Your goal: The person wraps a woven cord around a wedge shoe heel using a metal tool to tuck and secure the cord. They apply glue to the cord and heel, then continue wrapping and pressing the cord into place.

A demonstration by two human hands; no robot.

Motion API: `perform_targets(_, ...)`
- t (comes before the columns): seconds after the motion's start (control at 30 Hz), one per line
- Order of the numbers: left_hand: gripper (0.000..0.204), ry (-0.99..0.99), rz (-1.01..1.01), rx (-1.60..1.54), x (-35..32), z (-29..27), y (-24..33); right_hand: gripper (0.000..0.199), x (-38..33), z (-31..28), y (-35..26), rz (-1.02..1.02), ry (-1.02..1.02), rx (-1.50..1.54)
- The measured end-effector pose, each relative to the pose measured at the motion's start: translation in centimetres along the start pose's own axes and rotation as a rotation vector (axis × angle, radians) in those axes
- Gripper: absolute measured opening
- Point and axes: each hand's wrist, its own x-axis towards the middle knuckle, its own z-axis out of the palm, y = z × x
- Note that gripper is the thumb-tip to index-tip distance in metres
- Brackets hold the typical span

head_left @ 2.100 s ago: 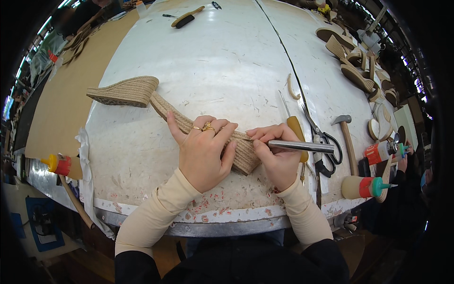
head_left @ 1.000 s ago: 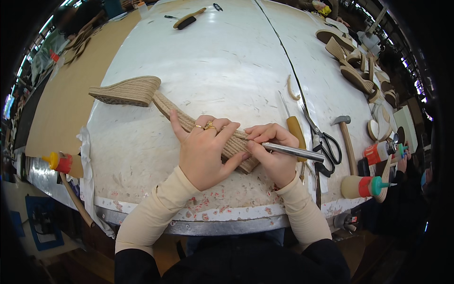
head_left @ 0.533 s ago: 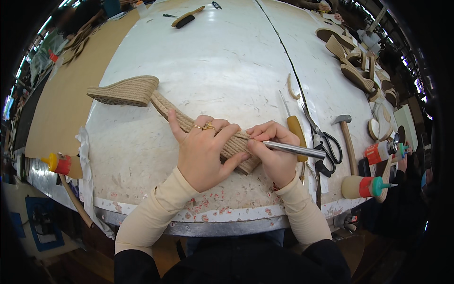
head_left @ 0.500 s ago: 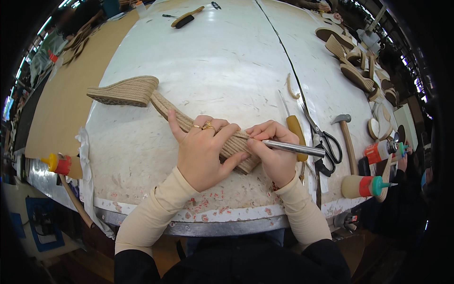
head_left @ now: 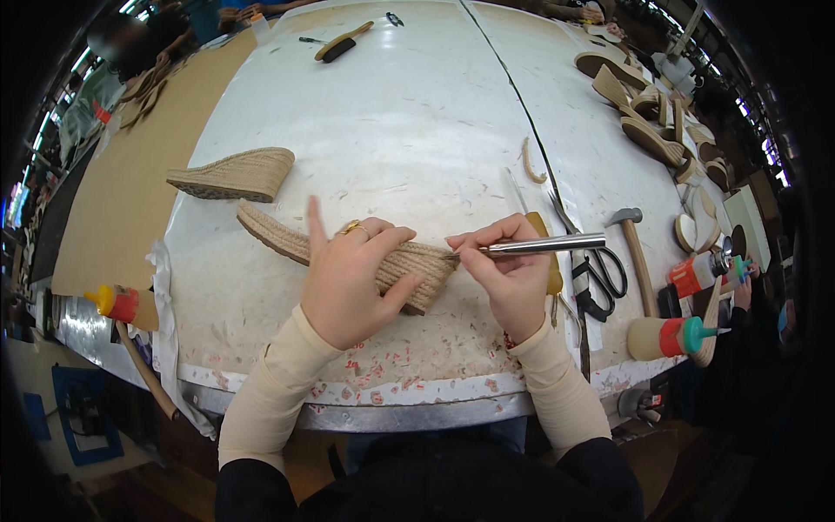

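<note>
A rope-wrapped wedge sole [head_left: 426, 277] lies on its side on the table, heel toward the right. My left hand [head_left: 352, 278] grips it from above, thumb on the near side and index finger stretched away. My right hand [head_left: 511, 283] pinches a slim metal tool [head_left: 548, 245] with a shiny round handle. The tool's tip meets the upper corner of the heel; its exact shape is too small to tell. Beyond my left hand rests a second rope-wrapped wedge sole [head_left: 239, 177], touched by neither hand.
Right of my right hand lie a yellow-handled pointed tool [head_left: 544, 252], black-handled scissors [head_left: 606, 283], a hammer [head_left: 639, 261] and a glue bottle [head_left: 657, 340]. Several wedge soles [head_left: 652, 139] crowd the far right. Another glue bottle [head_left: 126, 305] is at left, a brush [head_left: 345, 42] far off.
The held wedge sole has shifted left and turned, its toe now nearer me and apart from the other sole. My left hand moved left with it; the metal tool swung closer to level.
</note>
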Motion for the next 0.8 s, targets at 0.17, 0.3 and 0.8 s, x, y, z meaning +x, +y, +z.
perform_targets(0.17,0.021,0.051,0.043,-0.066,0.6,1.0,-0.4,0.018,-0.3,0.8,0.4,-0.032,0.000,0.026)
perform_targets(0.3,0.020,0.053,0.031,-0.050,0.5,1.4,-0.3,0.017,-0.3,0.9,0.6,-0.084,-0.029,-0.044)
perform_targets(0.8,0.034,0.018,0.059,-0.028,0.5,1.4,-0.4,0.015,-0.2,0.5,0.2,0.046,-0.002,0.132)
